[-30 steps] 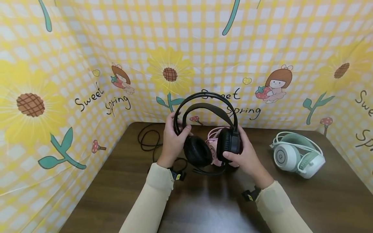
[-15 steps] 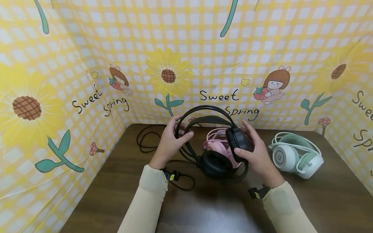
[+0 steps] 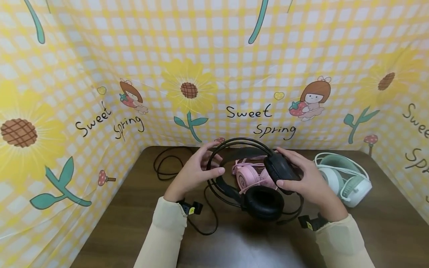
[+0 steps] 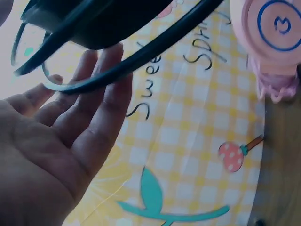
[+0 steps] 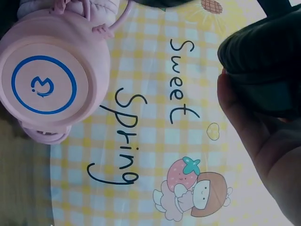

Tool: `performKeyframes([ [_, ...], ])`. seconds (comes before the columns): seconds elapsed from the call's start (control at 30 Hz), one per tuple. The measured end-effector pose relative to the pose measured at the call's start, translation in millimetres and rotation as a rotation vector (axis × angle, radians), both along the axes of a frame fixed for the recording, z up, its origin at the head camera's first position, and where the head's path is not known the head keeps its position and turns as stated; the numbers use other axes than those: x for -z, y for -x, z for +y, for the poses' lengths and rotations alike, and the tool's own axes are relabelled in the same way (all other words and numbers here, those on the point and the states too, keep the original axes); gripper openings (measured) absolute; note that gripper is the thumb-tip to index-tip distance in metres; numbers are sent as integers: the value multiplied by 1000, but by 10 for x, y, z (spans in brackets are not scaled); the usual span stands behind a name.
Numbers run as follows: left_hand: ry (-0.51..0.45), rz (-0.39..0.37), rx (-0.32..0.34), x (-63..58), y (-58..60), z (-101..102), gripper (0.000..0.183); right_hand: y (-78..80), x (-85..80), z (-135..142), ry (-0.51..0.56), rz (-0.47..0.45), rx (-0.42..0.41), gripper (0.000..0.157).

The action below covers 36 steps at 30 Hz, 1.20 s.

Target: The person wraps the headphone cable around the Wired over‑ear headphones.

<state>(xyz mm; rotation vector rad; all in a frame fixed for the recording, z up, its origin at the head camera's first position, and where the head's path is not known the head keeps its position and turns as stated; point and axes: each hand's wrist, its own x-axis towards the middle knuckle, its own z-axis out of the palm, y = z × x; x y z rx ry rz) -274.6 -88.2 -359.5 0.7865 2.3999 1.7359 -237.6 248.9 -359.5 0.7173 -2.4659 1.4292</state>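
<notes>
Black over-ear headphones (image 3: 263, 203) are held tilted above the table, one ear cup lower than the other. My right hand (image 3: 310, 178) grips the upper ear cup (image 3: 281, 169), thumb in front and fingers behind; the right wrist view shows this ear cup (image 5: 263, 61) against the hand. At the headband (image 3: 211, 175), my left hand (image 3: 192, 171) has its fingers spread. In the left wrist view these nearly straight fingers (image 4: 110, 99) lie behind the thin band wires (image 4: 141, 66). Pink headphones (image 3: 248, 176) stand behind the black pair, partly hidden by it.
White and mint-green headphones (image 3: 355, 190) lie at the right of the brown table (image 3: 117, 223), partly covered by my right hand. A black cable (image 3: 214, 223) loops across the left side. Checked cloth (image 3: 234, 74) walls the back and sides.
The black headphones have come lower and turned, the left ear cup swinging down and right. My right hand moved right with its ear cup; my left fingers have spread from the band.
</notes>
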Motion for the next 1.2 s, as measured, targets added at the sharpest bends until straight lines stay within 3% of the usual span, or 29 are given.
performKeyframes([
  [0.13, -6, -40, 9, 17, -1, 116, 78, -28, -60, 24, -35, 27, -9, 79],
  [0.33, -161, -5, 35, 19, 9, 213, 66, -48, -124, 52, -25, 54, -36, 80],
  [0.47, -212, 22, 23, 6, -1, 229, 64, -42, -125, 40, -12, 26, -65, 78],
  [0.57, -197, 53, -6, -4, -13, 259, 59, -42, -110, 26, 1, -9, -75, 77],
  [0.83, -150, 99, -163, -21, -56, 304, 43, -33, -56, -31, -5, -42, -71, 76],
  [1.0, -186, 3, -164, -41, -75, 268, 26, -24, -38, -69, -25, -44, -72, 76],
  [1.1, -296, -86, -139, -59, -89, 239, 22, -19, -27, -105, -16, -55, -82, 76],
  [1.2, -437, -124, -113, -80, -118, 229, 22, -9, -2, -150, 25, -66, -92, 75],
])
